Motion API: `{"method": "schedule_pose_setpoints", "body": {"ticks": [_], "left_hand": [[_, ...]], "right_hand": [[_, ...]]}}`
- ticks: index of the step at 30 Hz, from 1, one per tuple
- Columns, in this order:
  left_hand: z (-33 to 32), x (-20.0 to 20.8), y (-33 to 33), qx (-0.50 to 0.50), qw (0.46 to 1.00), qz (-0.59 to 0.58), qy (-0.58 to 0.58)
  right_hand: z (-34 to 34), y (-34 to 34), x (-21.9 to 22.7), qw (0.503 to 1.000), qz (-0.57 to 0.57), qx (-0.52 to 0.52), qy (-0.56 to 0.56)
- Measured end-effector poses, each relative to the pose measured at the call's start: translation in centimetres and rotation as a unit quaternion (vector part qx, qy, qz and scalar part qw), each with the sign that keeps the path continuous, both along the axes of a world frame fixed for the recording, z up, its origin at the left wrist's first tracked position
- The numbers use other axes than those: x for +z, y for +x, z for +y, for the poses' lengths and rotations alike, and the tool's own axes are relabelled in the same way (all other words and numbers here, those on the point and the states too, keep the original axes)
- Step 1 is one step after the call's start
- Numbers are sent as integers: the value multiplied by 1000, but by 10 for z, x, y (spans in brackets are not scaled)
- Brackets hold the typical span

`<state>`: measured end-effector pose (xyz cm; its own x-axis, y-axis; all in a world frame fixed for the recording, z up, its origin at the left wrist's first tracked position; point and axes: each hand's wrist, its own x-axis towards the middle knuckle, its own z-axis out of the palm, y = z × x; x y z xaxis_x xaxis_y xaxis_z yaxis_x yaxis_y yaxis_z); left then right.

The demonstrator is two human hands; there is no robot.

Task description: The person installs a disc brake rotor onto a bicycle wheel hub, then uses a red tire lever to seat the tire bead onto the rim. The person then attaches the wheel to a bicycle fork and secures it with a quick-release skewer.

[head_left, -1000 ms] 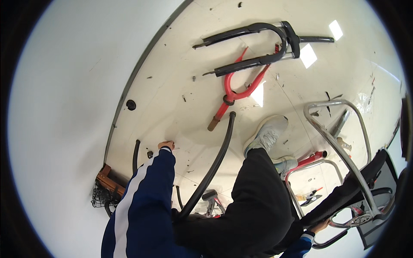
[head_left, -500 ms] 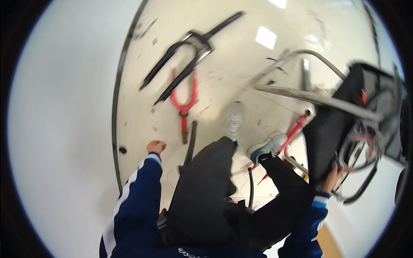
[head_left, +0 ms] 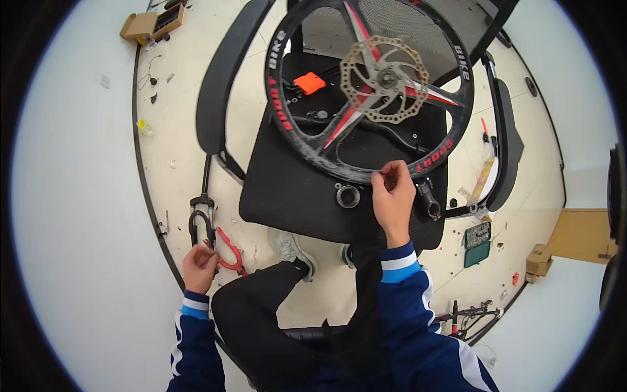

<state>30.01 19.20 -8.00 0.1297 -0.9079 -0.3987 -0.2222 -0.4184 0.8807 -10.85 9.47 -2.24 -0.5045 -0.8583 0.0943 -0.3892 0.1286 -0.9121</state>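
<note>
A mag bicycle wheel [head_left: 307, 149] with red and white spokes and a silver brake disc [head_left: 418, 85] lies over the seat of a black chair [head_left: 268, 189]. My right hand [head_left: 394, 206] is at the near edge of its rim, fingers curled together; what they hold, if anything, is hidden. My left hand [head_left: 200, 269] is low on the left, closed in a pinch with its contents unclear, beside a black suspension fork [head_left: 202, 208] and a red fork [head_left: 230, 251] on the floor. A metal ring [head_left: 347, 196] and a handlebar stem [head_left: 428, 201] rest on the seat near my right hand.
Armrests [head_left: 225, 85] flank the seat, which also bears an orange piece [head_left: 309, 83] and a black handlebar [head_left: 392, 134]. A green case [head_left: 477, 245] and a bicycle frame [head_left: 467, 320] are on the floor at right. A cardboard box [head_left: 140, 27] lies far left.
The view has swung from floor parts to the chair with the wheel. My right hand has left the chair and cable bundle at the right and is now at the wheel rim.
</note>
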Motion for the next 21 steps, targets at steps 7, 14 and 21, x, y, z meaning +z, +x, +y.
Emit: {"method": "schedule_pose_setpoints", "body": {"ticks": [7,14,21], "left_hand": [[-103,78,-236,-103,975,155,-126],[-135,58,-318,-148,953,219,-147],[-167,58,-254,-8,982,57,-182]], "right_hand": [[-4,11,16,977,-141,161,14],[-10,-44,5,918,-358,159,54],[-16,-70,3,958,-279,57,16]]}}
